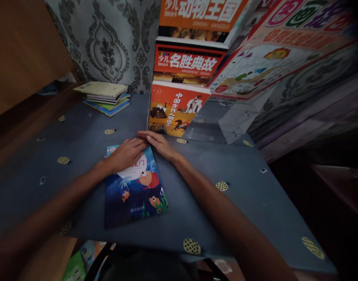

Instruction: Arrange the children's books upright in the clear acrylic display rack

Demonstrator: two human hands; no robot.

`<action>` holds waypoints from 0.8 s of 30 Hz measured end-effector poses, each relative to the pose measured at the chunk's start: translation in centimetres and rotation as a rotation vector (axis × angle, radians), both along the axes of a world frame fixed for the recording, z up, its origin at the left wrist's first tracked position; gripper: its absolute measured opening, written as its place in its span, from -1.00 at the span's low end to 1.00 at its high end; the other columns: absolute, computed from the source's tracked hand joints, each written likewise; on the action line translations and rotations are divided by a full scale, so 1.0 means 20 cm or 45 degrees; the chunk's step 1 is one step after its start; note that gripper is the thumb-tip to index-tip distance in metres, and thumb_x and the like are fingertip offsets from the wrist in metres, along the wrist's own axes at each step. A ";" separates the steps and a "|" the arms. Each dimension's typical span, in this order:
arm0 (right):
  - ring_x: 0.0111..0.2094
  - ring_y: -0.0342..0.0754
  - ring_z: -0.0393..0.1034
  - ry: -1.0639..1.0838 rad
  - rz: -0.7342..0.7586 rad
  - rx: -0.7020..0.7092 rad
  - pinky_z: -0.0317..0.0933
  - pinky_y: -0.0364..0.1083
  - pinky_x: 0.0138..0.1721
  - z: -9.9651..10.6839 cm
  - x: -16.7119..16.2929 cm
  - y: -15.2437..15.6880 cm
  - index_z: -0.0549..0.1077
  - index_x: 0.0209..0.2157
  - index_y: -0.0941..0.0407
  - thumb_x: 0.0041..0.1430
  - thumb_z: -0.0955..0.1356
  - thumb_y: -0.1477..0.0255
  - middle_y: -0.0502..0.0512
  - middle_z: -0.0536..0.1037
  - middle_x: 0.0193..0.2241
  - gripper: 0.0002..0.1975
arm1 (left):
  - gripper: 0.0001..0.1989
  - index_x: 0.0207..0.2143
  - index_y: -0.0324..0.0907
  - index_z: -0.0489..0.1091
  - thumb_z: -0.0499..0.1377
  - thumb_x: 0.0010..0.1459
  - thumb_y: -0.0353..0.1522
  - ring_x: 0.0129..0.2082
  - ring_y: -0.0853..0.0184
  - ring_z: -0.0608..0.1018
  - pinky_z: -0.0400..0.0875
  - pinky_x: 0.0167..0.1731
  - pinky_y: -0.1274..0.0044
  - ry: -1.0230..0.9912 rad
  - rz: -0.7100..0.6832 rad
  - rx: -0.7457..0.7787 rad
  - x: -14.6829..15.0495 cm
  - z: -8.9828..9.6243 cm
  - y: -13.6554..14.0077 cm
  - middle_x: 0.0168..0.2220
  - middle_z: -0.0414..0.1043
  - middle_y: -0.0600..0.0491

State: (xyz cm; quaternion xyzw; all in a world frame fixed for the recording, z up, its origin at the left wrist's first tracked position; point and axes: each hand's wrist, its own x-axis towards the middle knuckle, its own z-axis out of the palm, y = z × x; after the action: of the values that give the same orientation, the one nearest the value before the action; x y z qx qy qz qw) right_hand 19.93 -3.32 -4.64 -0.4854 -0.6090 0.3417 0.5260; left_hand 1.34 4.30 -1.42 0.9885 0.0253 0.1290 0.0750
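A thin blue picture book (134,195) with orange cartoon fish on its cover lies face up on the table. My left hand (127,155) rests flat over the upper part of that book, fingers stretched towards its top right corner, and covers some of the title. At the same corner is my right hand (161,145), its fingers extended and reaching the tips of my left fingers. Whether the right fingers touch the book itself is hidden. Just beyond my hands, an orange book (175,111) leans upright in a clear display rack.
The clear acrylic rack (235,121) also holds a red book (186,64), another orange book (200,19) and a large colouring book (260,70). A stack of thin books (107,97) sits at the back left. A dark blue cloth with pineapple prints covers the table (243,218).
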 end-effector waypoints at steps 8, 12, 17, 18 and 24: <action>0.13 0.04 0.43 -0.336 -0.337 0.132 0.25 0.14 0.22 0.03 -0.08 -0.21 0.47 0.13 0.03 0.46 0.15 0.23 0.15 0.56 0.08 -0.59 | -0.62 0.17 -0.19 0.38 -0.05 0.41 -0.34 0.12 0.15 0.50 0.36 0.10 0.23 -0.046 0.072 -0.120 0.03 -0.06 0.08 0.15 0.47 -0.13; 0.11 0.03 0.43 -0.603 -0.268 0.178 0.27 0.19 0.18 0.06 -0.15 -0.47 0.49 0.09 0.00 0.46 0.14 0.39 0.14 0.59 0.04 -0.63 | -0.61 0.18 -0.17 0.38 -0.06 0.41 -0.33 0.17 0.19 0.47 0.31 0.14 0.23 -0.039 0.085 -0.196 0.03 -0.06 0.08 0.19 0.46 -0.09; 0.15 -0.01 0.44 -0.786 -0.017 0.214 0.16 0.24 0.27 0.07 -0.14 -0.60 0.43 0.14 0.02 0.44 0.17 0.49 0.13 0.59 0.07 -0.63 | -0.60 0.17 -0.15 0.39 -0.06 0.40 -0.34 0.18 0.20 0.48 0.30 0.14 0.23 -0.031 0.090 -0.209 0.04 -0.06 0.09 0.18 0.48 -0.07; 0.16 -0.01 0.43 -0.806 -0.015 0.203 0.14 0.25 0.29 0.07 -0.12 -0.58 0.43 0.15 0.02 0.43 0.17 0.50 0.14 0.58 0.08 -0.62 | -0.60 0.17 -0.15 0.39 -0.06 0.40 -0.35 0.17 0.20 0.48 0.31 0.14 0.23 -0.032 0.095 -0.204 0.04 -0.06 0.09 0.18 0.48 -0.07; 0.20 -0.03 0.39 -0.864 -0.071 0.127 0.06 0.22 0.36 0.02 0.01 -0.35 0.45 0.14 0.00 0.44 0.14 0.49 0.08 0.57 0.11 -0.60 | -0.58 0.20 -0.17 0.34 -0.12 0.42 -0.35 0.18 0.21 0.47 0.33 0.14 0.27 -0.024 0.085 -0.210 0.03 -0.06 0.08 0.18 0.47 -0.10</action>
State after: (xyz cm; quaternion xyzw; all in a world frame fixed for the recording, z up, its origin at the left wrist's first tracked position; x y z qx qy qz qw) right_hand 20.17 -10.32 -4.17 -0.5616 -0.7517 0.1160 0.3257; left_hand 1.93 5.96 -2.60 0.9763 0.0681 0.1381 0.1518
